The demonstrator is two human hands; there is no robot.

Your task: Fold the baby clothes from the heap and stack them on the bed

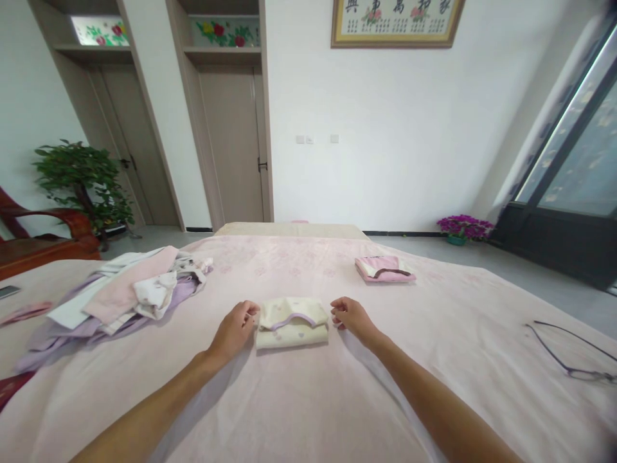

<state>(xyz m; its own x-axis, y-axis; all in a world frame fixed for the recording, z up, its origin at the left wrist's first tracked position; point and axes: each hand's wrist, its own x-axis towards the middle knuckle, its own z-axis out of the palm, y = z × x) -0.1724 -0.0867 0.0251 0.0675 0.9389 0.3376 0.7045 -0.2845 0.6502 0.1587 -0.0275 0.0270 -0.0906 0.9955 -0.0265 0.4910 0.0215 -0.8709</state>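
Note:
A cream folded garment (292, 335) with lilac trim and small faint prints lies flat in a neat packet on the pink cloth-covered table (289, 399). At its left edge is my left hand (240, 326), fingers loosely bent with a small gap to the thumb, close to the fabric and not gripping it. Just off the right edge, my right hand (354, 319) has its fingers curled and the thumb apart, holding nothing. Farther back on the right sits a pink folded garment (385, 269) with brown trim.
On the left lies a loose pile of clothes (130, 289) in pink, white and lilac. Eyeglasses (571, 360) rest at the right side. A phone (8, 292) is near the left edge. Beyond the table stand a wooden chair (53, 235), a green plant (84, 183) and purple flowers (463, 226).

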